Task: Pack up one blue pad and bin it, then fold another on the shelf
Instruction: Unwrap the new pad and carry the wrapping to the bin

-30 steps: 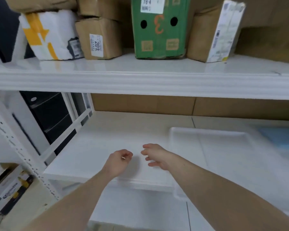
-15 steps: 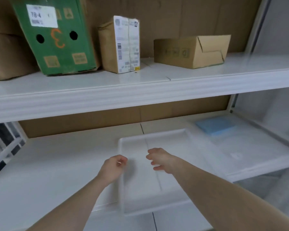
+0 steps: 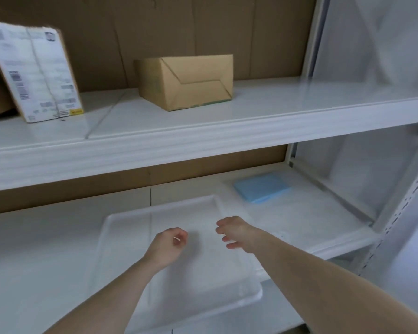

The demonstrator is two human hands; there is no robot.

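Reaching forward over the clear plastic tray point(image 3: 135, 273) on the lower shelf point(image 3: 34, 249), both hands hold nothing: the left hand point(image 3: 165, 247) has its fingers loosely curled, with something small and pale showing at the fingertips that is too blurred to name, and the right hand point(image 3: 237, 231) has its fingers spread and relaxed. Beyond the right hand, well apart from it, the folded blue pad point(image 3: 261, 186) lies flat near the shelf's back right corner. Judging from here, a hurried reach could clip the tray's far rim or push the thin pad further back instead of lifting it. On the upper shelf stands a brown cardboard box point(image 3: 186, 80). Compared with half a second ago, the view has swung right, the green box has left the frame, and the pad sits nearer the centre.
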